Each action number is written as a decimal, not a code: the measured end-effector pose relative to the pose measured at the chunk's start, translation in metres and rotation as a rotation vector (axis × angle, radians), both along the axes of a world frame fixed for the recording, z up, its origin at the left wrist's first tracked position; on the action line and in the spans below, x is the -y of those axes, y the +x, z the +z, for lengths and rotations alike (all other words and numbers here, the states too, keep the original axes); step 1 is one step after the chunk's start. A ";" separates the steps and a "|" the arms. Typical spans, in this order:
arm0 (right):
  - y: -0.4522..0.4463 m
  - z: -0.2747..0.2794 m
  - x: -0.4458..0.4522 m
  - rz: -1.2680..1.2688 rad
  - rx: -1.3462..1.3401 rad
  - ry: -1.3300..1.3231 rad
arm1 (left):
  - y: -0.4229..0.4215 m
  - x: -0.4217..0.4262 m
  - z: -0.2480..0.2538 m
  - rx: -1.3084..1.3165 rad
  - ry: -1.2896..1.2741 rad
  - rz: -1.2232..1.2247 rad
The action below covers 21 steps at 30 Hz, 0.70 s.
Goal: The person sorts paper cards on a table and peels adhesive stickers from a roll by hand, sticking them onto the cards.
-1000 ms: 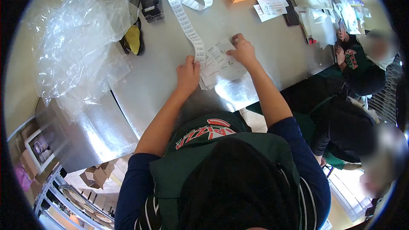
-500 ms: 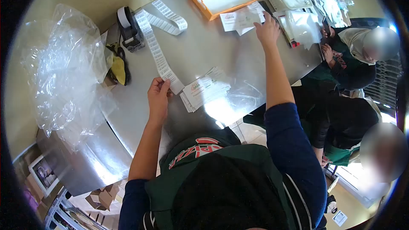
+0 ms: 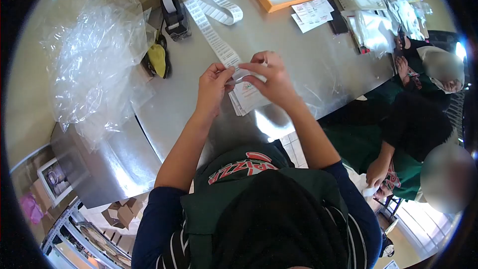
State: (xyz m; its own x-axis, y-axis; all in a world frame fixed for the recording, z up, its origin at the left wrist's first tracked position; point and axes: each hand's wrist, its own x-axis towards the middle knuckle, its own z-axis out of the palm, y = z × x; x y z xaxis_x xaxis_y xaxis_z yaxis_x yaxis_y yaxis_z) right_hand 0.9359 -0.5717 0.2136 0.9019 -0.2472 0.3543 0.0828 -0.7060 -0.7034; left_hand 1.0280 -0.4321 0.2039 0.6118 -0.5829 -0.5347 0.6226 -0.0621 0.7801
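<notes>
Head-worn camera, close overhead; faces forward, down onto metal table [image 3: 318,60].

A long white paper label strip [image 3: 216,40] runs along the grey metal table [image 3: 279,35], from right of the boxy black dispenser [image 3: 174,22] toward a near stack of rectangular white paper slips [image 3: 251,99], its hidden end perhaps above them. A rectangular orange tray [image 3: 295,3] sits far right; crumpled clear plastic bags [image 3: 94,55], left.

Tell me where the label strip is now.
In the head view, the label strip lies on the table, up and just left of centre, running from beside the dispenser down to the left hand.
</notes>
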 end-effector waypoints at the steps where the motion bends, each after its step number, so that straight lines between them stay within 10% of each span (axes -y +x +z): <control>1: -0.005 0.000 -0.012 -0.070 -0.016 -0.060 | -0.003 -0.001 0.003 0.034 0.014 -0.024; 19: -0.041 0.011 -0.029 -0.193 -0.034 -0.327 | -0.036 -0.004 -0.014 0.023 0.079 0.044; 21: -0.047 0.005 -0.018 -0.200 0.038 0.074 | -0.031 -0.006 -0.031 0.267 0.174 0.056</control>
